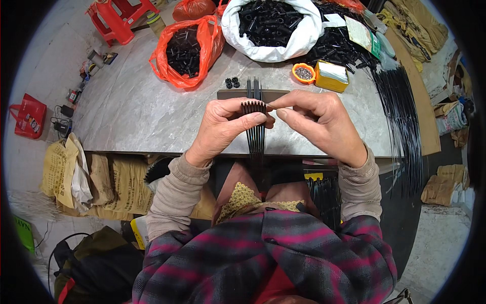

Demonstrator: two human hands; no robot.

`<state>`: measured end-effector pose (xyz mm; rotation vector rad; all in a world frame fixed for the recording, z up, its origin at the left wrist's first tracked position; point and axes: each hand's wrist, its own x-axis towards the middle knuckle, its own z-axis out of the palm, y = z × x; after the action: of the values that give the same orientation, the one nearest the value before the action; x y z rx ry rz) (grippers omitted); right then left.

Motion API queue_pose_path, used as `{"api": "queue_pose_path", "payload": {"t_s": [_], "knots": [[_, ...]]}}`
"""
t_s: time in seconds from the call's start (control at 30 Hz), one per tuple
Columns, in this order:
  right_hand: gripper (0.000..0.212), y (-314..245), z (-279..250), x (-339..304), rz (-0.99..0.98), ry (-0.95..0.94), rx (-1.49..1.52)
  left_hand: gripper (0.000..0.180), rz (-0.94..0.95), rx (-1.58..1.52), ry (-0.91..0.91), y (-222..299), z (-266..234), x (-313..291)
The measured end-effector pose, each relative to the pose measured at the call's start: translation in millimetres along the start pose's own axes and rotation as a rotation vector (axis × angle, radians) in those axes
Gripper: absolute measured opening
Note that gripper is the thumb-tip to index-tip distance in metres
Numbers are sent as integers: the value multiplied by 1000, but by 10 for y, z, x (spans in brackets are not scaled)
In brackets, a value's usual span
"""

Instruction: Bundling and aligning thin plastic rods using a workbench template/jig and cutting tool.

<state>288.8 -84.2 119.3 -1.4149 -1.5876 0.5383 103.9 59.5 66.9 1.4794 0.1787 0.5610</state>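
My left hand (228, 121) is closed round a bundle of thin black rods that look like umbrella ribs (256, 137). Their ends stand in a row between its thumb and fingers, and their length runs down past the table's front edge. Close beside that row, my right hand (319, 119) pinches what looks like a fine wire (272, 106), mostly hidden by the fingertips. Behind both hands lies a flat grey-brown bar (230, 94), with the far tips of some rods above it. A few small black notched parts (232, 82) sit just beyond the bar.
Black plastic pieces fill a red bag (212, 48) and a white sack (230, 25) at the back. An orange cup of small metal bits (304, 73) stands by a yellow box (331, 77). Long black rods (400, 111) hang over the table's right side. Paper sacks (126, 185) stand lower left.
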Motion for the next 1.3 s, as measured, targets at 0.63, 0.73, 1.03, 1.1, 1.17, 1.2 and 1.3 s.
{"api": "queue_pose_path", "payload": {"t_s": [0.63, 0.73, 1.03, 1.1, 1.17, 1.2, 1.3], "knots": [[31, 286, -26, 74, 285, -182, 751, 18, -3, 40, 37, 32, 32, 40], [30, 284, -65, 69, 292, -211, 722, 17, -8, 39, 58, -5, 16, 29], [24, 521, -144, 55, 335, -135, 940, 15, -33, 30, 114, -16, -3, 33], [24, 535, -139, 44, 328, -145, 942, 15, -20, 62, 104, -19, -4, 41], [25, 523, -126, 33, 319, -159, 946, 15, -22, 60, 104, -21, -10, 39], [25, 499, -113, 33, 299, -154, 905, 15, -25, 59, 103, -15, -19, 36], [26, 365, -72, 14, 285, -132, 741, 15, -12, 40, 87, -1, 1, 45]]}}
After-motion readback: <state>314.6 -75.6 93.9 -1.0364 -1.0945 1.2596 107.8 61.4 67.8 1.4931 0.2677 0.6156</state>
